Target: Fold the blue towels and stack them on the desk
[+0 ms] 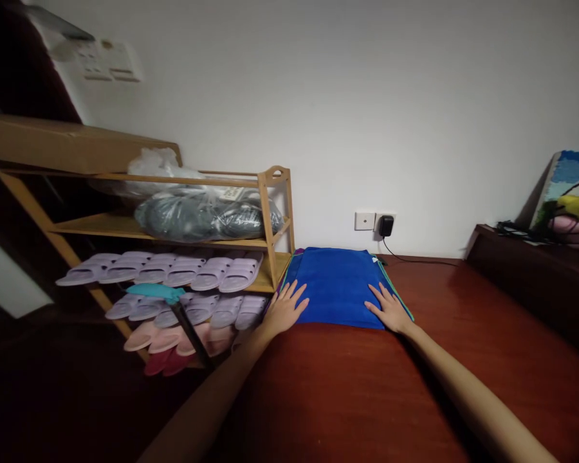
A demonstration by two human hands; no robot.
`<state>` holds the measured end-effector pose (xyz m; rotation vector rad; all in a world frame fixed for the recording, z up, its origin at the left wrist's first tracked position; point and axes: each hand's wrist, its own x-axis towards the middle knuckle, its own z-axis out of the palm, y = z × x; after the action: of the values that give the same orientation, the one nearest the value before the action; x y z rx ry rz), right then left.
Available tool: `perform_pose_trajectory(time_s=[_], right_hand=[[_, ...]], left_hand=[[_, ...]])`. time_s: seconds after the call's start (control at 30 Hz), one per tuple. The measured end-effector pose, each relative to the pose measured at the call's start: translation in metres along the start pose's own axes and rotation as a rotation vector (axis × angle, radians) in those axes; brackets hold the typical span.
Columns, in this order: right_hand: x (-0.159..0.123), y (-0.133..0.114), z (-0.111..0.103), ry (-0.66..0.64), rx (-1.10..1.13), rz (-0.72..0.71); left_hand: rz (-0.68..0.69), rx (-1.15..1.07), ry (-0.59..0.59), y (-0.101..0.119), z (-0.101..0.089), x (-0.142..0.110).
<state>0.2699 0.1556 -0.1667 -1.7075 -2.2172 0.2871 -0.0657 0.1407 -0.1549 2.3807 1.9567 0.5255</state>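
Hands, left and right, rest spread on blue cloth; uneven pushing could wrinkle it.

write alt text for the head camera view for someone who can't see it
Left hand and right hand rest open on a blue cloth on a reddish-brown wooden surface. To the left, a wooden rack holds slippers.

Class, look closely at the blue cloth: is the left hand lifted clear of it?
No, the left hand lies with fingers spread on the near left edge of the blue cloth.
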Motion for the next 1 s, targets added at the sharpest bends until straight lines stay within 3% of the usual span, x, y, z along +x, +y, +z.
perform_pose_trajectory(time_s=[0.2,0.4,0.5,0.63,0.7,0.87,0.93,1.0], right_hand=[[-0.013,0.002,-0.003,-0.007,-0.020,-0.035],[-0.054,-0.008,-0.022,0.011,-0.125,-0.071],[-0.081,-0.027,-0.039,0.098,-0.258,-0.260],[-0.100,-0.049,-0.048,-0.028,-0.357,-0.596],[-0.098,-0.056,-0.042,-0.048,-0.441,-0.602],[-0.083,-0.071,-0.013,0.078,-0.712,-0.509],[-0.081,-0.074,-0.006,0.129,-0.764,-0.493],[-0.081,-0.073,-0.004,0.160,-0.764,-0.497]], left_hand=[[0.018,-0.096,0.002,0.012,-0.013,-0.024],[0.035,-0.252,0.058,0.024,-0.017,-0.064],[0.032,-0.417,0.061,0.031,-0.028,-0.082],[-0.032,-0.785,0.127,0.061,-0.050,-0.112],[-0.111,-1.111,0.111,0.086,-0.054,-0.131],[-0.582,-2.119,-0.338,0.145,-0.029,-0.165],[-0.746,-2.364,-0.369,0.159,-0.018,-0.164],[-0.862,-2.450,-0.306,0.166,-0.014,-0.155]])
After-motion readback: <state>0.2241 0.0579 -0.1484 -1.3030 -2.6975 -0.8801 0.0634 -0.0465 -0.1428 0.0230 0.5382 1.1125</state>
